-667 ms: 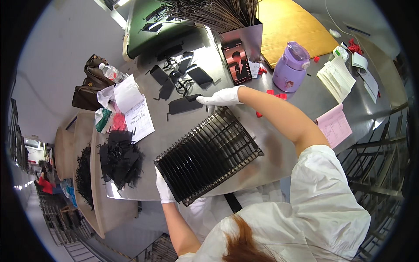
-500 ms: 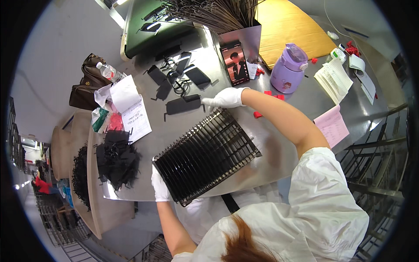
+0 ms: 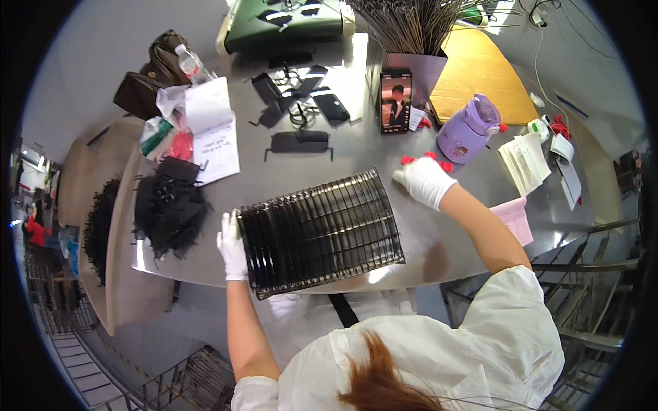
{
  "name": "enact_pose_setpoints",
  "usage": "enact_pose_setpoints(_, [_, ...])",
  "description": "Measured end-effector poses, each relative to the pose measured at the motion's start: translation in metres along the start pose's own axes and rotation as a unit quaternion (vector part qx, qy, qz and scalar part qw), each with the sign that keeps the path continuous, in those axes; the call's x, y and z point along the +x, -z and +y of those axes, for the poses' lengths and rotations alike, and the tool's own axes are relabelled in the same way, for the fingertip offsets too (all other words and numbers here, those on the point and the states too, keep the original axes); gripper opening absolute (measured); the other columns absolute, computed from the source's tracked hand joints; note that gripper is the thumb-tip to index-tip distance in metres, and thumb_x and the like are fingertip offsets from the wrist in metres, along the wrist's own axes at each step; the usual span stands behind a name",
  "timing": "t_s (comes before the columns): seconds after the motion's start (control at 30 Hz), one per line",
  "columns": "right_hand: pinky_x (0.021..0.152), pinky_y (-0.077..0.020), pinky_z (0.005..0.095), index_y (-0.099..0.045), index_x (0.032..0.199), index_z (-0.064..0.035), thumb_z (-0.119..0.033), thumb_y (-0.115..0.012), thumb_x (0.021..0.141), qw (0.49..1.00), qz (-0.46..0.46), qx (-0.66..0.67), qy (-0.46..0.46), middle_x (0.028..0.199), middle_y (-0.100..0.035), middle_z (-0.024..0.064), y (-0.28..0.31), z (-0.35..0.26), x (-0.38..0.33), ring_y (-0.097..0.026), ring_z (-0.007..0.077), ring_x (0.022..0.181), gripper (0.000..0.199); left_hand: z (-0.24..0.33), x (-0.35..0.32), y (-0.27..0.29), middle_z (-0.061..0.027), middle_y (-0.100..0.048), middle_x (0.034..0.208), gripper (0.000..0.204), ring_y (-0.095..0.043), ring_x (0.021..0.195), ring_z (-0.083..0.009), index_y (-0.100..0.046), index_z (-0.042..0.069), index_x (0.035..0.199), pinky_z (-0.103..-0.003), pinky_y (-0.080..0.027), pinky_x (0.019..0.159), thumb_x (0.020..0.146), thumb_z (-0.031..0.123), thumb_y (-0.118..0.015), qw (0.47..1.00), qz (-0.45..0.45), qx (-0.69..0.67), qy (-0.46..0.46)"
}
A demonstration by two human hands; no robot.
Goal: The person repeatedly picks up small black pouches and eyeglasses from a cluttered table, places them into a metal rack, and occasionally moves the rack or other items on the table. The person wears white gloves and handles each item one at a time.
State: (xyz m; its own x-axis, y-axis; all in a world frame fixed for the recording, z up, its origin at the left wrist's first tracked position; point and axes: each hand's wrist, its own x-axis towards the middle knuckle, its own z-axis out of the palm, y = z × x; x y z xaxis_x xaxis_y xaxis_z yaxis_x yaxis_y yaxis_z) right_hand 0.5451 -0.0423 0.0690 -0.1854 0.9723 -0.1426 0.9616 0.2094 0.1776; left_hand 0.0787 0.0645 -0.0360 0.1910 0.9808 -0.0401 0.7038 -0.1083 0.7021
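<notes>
A black slotted tray (image 3: 319, 229) lies on the grey metal table (image 3: 356, 147) in front of me. My left hand (image 3: 232, 246), in a white glove, grips the tray's left edge. My right hand (image 3: 425, 179), also gloved, rests on the table just past the tray's far right corner. It lies over a few small red pieces (image 3: 439, 163). Whether its fingers hold one is hidden. Flat black parts (image 3: 300, 140) lie beyond the tray.
A purple bottle (image 3: 473, 130), an upright phone (image 3: 396, 101) and a bundle of thin rods (image 3: 411, 20) stand at the back. Papers (image 3: 212, 133) and a heap of black pieces (image 3: 168, 209) lie left. Booklets (image 3: 524, 161) and pink paper (image 3: 513, 219) lie right.
My right hand has moved from the tray's far edge to the right, onto the red pieces. The tray has turned squarer to me, and my left hand stays on its left edge.
</notes>
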Motion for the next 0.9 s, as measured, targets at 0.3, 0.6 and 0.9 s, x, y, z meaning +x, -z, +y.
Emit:
enact_pose_setpoints(0.3, [0.075,-0.0541,0.0461,-0.065,0.094,-0.0036,-0.019,-0.062,0.091,0.925,0.206,0.275,-0.160,0.091,-0.062,0.0178,-0.036,-0.026,-0.041,-0.066,0.0377,0.085,0.016,0.005,-0.003,0.005,-0.0075,-0.068,0.126,0.040,-0.065,0.109,-0.0161,-0.056,0.001,0.139,-0.029,-0.052,0.094,0.107,0.025,-0.047,0.987,-0.025,-0.125,-0.102])
enact_pose_setpoints(0.6, [0.082,-0.0513,0.0449,-0.068,0.102,-0.0045,-0.010,-0.063,0.094,0.802,0.283,0.459,-0.257,0.093,-0.066,0.0199,-0.082,-0.112,-0.050,-0.065,0.0388,0.092,0.011,0.028,-0.037,0.004,-0.0117,-0.054,0.144,0.051,-0.055,0.128,-0.0184,-0.037,-0.005,0.151,-0.033,-0.045,0.109,0.101,-0.003,-0.049,0.918,-0.052,-0.387,0.071])
enact_pose_setpoints(0.9, [0.072,-0.0540,0.0318,-0.071,0.098,-0.0020,-0.017,-0.050,0.097,0.562,0.121,0.777,-0.257,0.090,-0.069,0.0030,-0.083,-0.071,-0.002,-0.065,0.0125,0.080,0.026,0.027,-0.026,0.024,-0.0228,-0.061,0.132,0.066,-0.058,0.122,-0.0392,-0.037,0.005,0.152,-0.044,-0.046,0.105,0.091,0.014,-0.062,0.996,-0.015,0.060,-0.063])
